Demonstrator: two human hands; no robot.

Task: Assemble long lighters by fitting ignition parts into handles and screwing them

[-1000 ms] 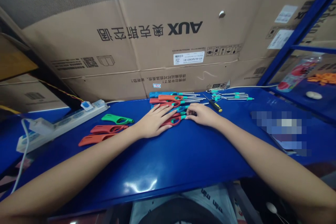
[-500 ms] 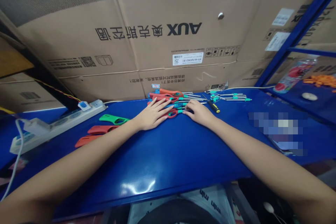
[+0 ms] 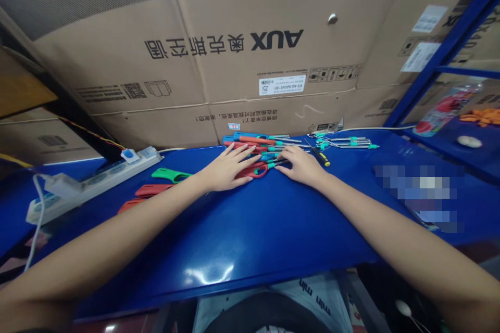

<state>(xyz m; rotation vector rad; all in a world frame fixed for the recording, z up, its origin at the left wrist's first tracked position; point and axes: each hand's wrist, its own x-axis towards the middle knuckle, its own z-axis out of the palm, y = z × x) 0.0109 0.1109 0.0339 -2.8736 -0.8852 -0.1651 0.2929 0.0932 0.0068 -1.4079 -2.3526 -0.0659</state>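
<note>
My left hand (image 3: 228, 169) lies with fingers spread over a group of long stick lighters with red, orange and blue handles. Under its fingertips is the nearest red lighter (image 3: 261, 170), its trigger ring showing. My right hand (image 3: 299, 165) has its fingers curled around the metal tube end of that lighter, just past a teal collar; the fingertips are partly hidden. Behind, an orange-handled lighter (image 3: 255, 140) lies with its tube pointing right. A black and yellow screwdriver (image 3: 322, 156) rests beside my right hand.
Loose metal tubes with teal ends (image 3: 353, 142) lie at the back right. Green (image 3: 170, 174) and red (image 3: 152, 190) handle shells lie left, near a white power strip (image 3: 105, 179). A large carton (image 3: 219, 78) stands behind the blue table (image 3: 250, 239). A bottle (image 3: 447, 106) stands right.
The view has shifted slightly, so the scene sits a little further right. Both hands stay at the lighters; more of the nearest red handle shows beside my left fingers.
</note>
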